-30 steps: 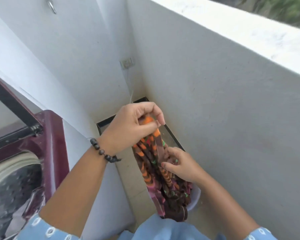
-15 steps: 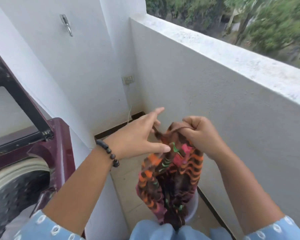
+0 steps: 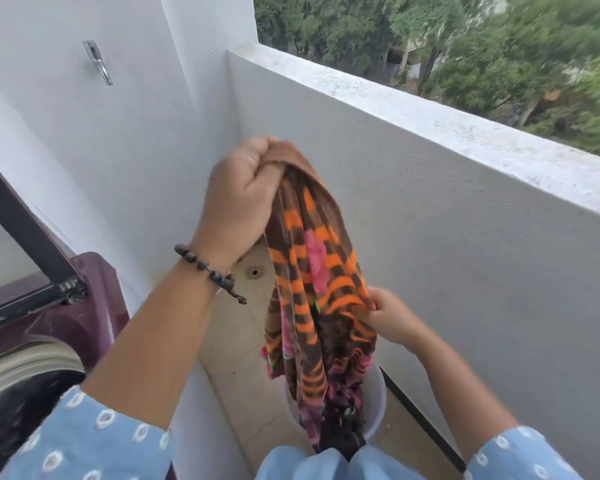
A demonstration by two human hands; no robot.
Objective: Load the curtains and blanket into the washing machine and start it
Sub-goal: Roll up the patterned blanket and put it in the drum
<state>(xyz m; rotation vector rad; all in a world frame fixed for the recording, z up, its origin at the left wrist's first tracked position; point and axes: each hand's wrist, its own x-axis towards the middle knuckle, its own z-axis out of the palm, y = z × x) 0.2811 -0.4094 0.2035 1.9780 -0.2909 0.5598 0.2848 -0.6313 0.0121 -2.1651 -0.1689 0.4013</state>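
blanket (image 3: 312, 271) gripped between both hands (image 3: 238, 199)

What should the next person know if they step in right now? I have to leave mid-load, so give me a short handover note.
Left hand: grips the top of the striped blanket, held high.
Right hand: pinches the blanket's edge lower down.
Blanket: its lower end hangs into the white bucket on the floor by the balcony wall.
Washing machine: at left, lid open, drum visible.
Done: the blanket is partly lifted out.
Left: put it in the drum, add the curtains (not identifiable here), close the lid, start.
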